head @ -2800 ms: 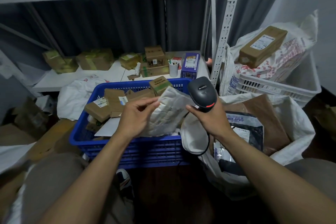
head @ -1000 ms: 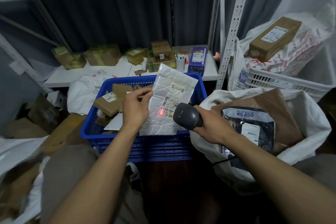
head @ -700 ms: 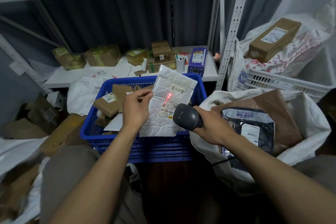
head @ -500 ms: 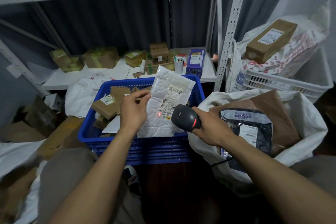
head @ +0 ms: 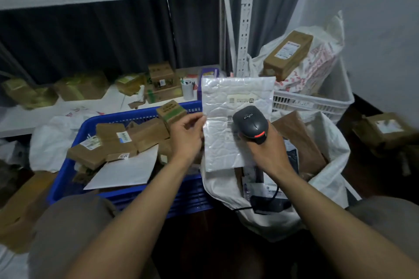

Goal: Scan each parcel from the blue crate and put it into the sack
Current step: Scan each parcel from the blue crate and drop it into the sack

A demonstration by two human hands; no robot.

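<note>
While your left hand (head: 188, 136) pinched the mailer (head: 226, 102) by its edge and your right hand (head: 265, 147) gripped the scanner (head: 250, 122), the mailer looked light, floppy, slick; an edge pinch suited it.

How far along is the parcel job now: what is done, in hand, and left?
Done: parcels lie in the sack. In hand: the left hand pinches a white padded envelope while the right hand holds the scanner at its label. Left: several brown boxes and a flat white envelope sit in the blue crate.
</note>
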